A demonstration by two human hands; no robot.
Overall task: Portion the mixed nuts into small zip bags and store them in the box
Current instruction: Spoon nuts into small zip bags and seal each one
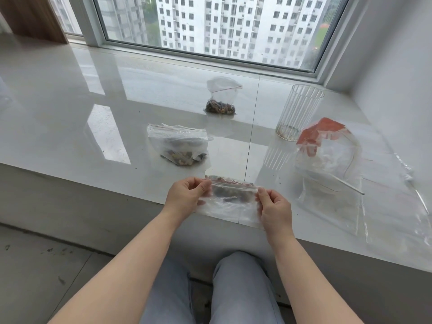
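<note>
The wide glossy window ledge (70, 94) carries everything, and it serves as the bench here. On its right side lies a big loose clear bag with a red top (327, 164), crumpled and mostly empty. Just behind it stands a ribbed clear glass (299, 111) with only crumbs at the bottom. Left of centre sits one filled zip bag (178, 143), and farther back, nearer the window, another filled bag (222, 97) stands upright with its top open or loosely folded; I cannot tell which.

At the near edge the small zip bag (230, 195) in hand lies partly on the ledge, a dark clump of mixed nuts (226, 191) showing through the film. The left hand (187, 195) pinches the left end of the red zip strip, the right hand (273, 202) pinches the right end, fingers clamped on the plastic at both corners.

The bag looks light, soft and slippery, the nuts shifting as loose weight. Best held by the stiffer zip strip, kept uppermost, and pressed along its length to seal. No box shows in view
</note>
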